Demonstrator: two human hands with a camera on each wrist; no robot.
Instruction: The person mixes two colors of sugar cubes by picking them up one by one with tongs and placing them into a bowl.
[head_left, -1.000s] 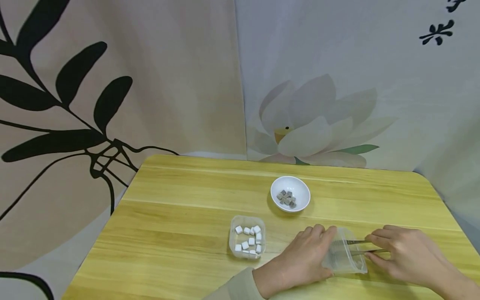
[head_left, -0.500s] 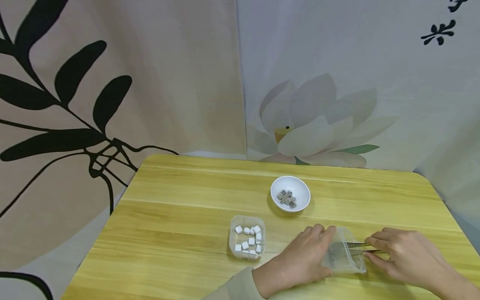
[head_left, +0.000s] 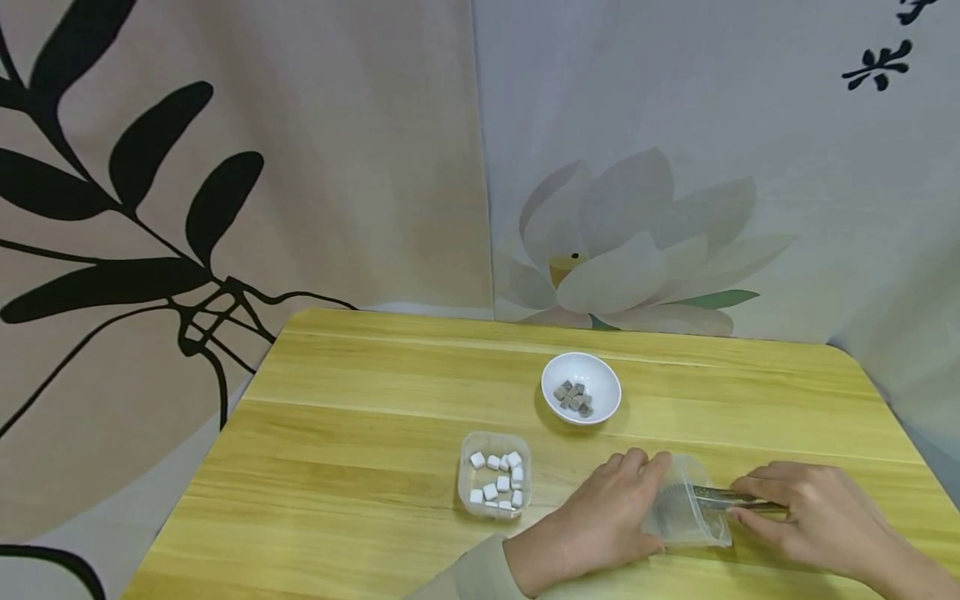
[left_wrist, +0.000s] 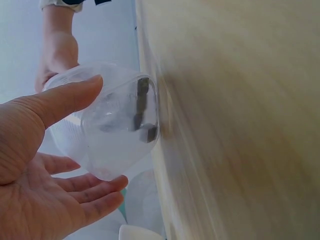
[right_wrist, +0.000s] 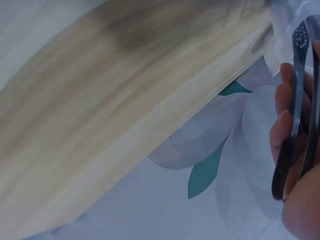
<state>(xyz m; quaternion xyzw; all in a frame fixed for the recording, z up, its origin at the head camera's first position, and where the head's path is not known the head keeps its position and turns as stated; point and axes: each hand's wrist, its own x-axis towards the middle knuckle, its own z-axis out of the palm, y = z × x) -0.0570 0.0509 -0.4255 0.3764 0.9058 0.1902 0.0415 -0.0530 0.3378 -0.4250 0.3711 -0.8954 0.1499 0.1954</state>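
Note:
My left hand (head_left: pixel 600 517) grips a clear plastic container (head_left: pixel 671 512) tipped on its side, mouth facing right. Through its base in the left wrist view, several dark cubes (left_wrist: pixel 142 102) show along the lower wall. My right hand (head_left: pixel 817 517) pinches metal tongs (head_left: pixel 723 498), whose front ends reach into the container's mouth. One perforated tip of the tongs (right_wrist: pixel 300 42) shows in the right wrist view. The two arms of the tongs lie close together in the head view. Whether a cube sits between the tips, I cannot tell.
Left of my left hand stands a shallow clear tub (head_left: pixel 465 479) with several white cubes. A white bowl (head_left: pixel 600 375) holding several grey-brown cubes stands farther back. Everything rests on a wooden table (head_left: pixel 337 450) against a patterned curtain (head_left: pixel 375 167).
The arms of the tongs, spread apart a second ago, have come together as my right hand squeezes. My left hand and the container have hardly moved.

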